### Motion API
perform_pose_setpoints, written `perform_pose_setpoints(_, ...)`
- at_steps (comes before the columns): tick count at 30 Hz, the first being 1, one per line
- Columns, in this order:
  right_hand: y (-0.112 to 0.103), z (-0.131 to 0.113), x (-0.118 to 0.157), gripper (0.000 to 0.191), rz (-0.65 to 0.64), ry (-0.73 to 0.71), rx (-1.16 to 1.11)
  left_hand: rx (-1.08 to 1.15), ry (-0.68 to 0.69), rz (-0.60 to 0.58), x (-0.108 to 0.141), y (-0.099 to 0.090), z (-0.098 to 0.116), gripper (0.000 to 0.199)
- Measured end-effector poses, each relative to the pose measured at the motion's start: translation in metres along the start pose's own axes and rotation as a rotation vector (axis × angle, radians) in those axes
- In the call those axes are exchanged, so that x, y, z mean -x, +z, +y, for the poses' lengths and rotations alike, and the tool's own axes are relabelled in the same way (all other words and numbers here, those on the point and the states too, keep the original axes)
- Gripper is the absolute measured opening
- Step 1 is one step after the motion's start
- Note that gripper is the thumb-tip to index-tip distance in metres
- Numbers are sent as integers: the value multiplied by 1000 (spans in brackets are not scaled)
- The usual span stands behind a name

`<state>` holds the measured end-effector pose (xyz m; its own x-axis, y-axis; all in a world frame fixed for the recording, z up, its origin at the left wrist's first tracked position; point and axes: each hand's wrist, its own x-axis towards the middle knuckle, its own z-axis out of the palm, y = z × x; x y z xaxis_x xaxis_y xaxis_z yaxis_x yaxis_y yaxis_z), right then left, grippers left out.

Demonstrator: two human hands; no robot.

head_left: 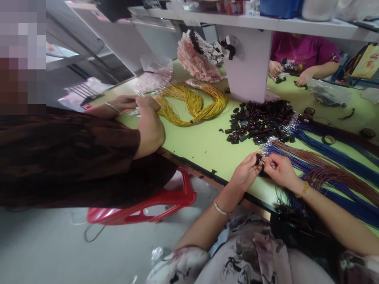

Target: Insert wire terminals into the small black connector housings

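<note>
Head view, black connector (258, 158) pinched in left hand (245, 172), right hand (280, 169) closed beside it

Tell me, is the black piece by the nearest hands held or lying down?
Held: the left hand grips the black piece, right hand close beside it.

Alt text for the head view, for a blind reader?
The left hand holds a small black piece, the right hand close beside it, at a green table. Beyond lies a heap of black pieces, with brown wires to the right; one co-worker is at left, another across.
</note>
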<state>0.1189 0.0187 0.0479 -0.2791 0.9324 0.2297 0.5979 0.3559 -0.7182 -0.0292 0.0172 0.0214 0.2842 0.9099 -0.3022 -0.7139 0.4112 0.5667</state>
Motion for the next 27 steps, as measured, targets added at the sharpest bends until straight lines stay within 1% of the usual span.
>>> perform_pose_setpoints(3, 1, 1, 0, 14, -4, 4, -10, 1, 2, 1, 1, 0, 0, 16)
perform_pose_setpoints(8, 0, 1, 1, 13, -13, 19, -17, -10, -35, 6, 0, -4, 0, 20)
perform_pose_setpoints(13, 0, -1, 2, 13, -12, 29, -28, -12, -52, -11, -1, -7, 0, 20)
perform_pose_setpoints(20, -1, 0, 3, 13, -26, 41, -22, -31, -53, -14, -1, -7, -1, 21)
perform_pose_setpoints(24, -1, 0, 2, 14, -20, -1, -16, -82, -12, 13, 0, -7, -2, 24)
perform_pose_setpoints(27, 0, 0, 1, 16, -1, -75, 14, -158, 48, 50, 2, -5, -5, 27)
